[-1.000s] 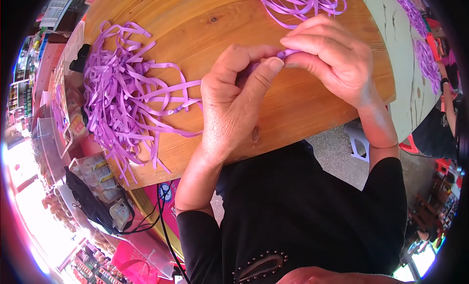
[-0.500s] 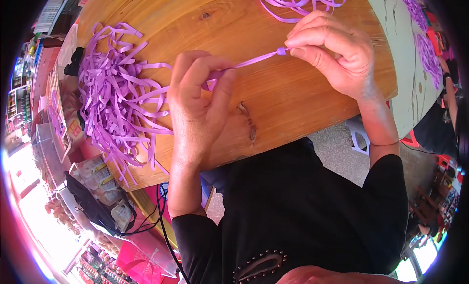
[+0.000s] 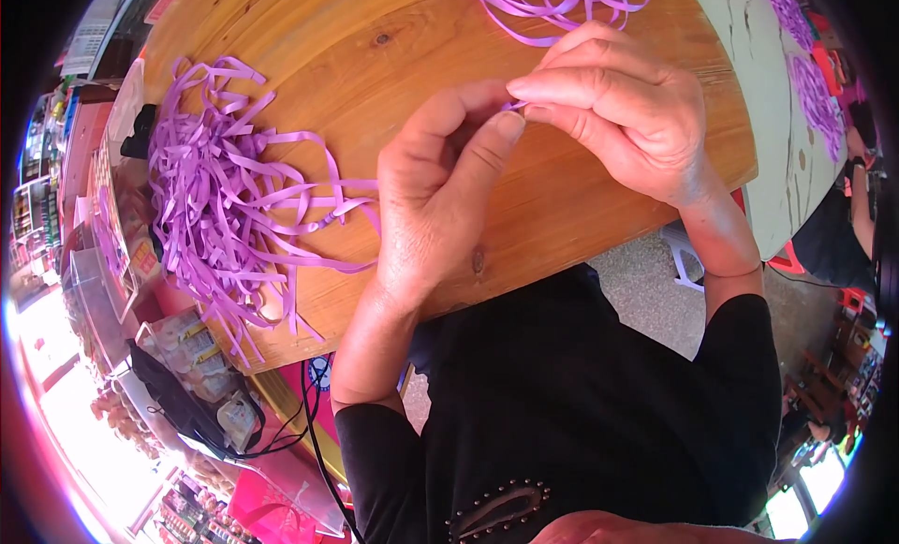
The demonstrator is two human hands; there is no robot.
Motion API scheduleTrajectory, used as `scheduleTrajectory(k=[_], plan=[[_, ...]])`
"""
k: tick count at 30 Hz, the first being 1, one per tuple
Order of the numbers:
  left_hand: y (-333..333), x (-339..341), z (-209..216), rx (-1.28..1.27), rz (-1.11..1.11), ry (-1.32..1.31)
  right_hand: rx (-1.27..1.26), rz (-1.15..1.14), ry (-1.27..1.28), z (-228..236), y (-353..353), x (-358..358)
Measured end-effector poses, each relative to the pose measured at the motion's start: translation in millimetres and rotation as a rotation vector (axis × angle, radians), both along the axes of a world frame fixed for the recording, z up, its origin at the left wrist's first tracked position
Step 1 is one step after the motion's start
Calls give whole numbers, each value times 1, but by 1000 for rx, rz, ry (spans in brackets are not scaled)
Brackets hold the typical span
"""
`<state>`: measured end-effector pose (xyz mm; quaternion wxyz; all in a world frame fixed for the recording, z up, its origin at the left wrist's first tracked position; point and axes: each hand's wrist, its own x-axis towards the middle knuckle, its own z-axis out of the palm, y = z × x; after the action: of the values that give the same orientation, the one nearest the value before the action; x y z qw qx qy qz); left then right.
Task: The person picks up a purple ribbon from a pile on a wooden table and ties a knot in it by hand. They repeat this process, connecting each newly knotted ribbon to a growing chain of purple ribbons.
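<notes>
Over the wooden table, my left hand (image 3: pixel 426 193) and my right hand (image 3: pixel 623 109) meet fingertip to fingertip. Both pinch a narrow purple ribbon (image 3: pixel 514 105), of which only a small bit shows between the fingers. The knot is hidden by my fingertips. Ribbon strands run from behind my left hand toward a tangled heap of purple ribbons (image 3: pixel 201 198) on the left of the table. Past my right hand, at the far edge, lie loops of more purple ribbon (image 3: pixel 562 3).
The wooden tabletop (image 3: pixel 328 76) ends just in front of my body. A white marbled table (image 3: pixel 777 183) adjoins on the right, with more purple ribbons (image 3: pixel 815 99) and another person's arm (image 3: pixel 862 193) beyond. At lower left are a black bag (image 3: pixel 169 389) and dark cables (image 3: pixel 314 432).
My left hand has moved right and up to meet my right hand, which has shifted slightly left. The stretch of ribbon and its knot, visible between them before, are now mostly covered by fingers.
</notes>
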<state>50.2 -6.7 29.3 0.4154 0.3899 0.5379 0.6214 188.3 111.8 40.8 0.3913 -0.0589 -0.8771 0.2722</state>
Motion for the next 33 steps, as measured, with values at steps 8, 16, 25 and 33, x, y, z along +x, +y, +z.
scheduleTrajectory(k=[8,16,25,33], plan=[[-21,-26,-9,-80,93,467,-62,-9,-212,-12,10,10],[-37,-64,-14,-165,135,1122,-471,-17,-200,-30,26,22],[9,-6,-21,90,7,592,-663,127,-208,-20,15,15],[15,-1,-32,95,28,287,-435,-44,-152,-19,11,21]])
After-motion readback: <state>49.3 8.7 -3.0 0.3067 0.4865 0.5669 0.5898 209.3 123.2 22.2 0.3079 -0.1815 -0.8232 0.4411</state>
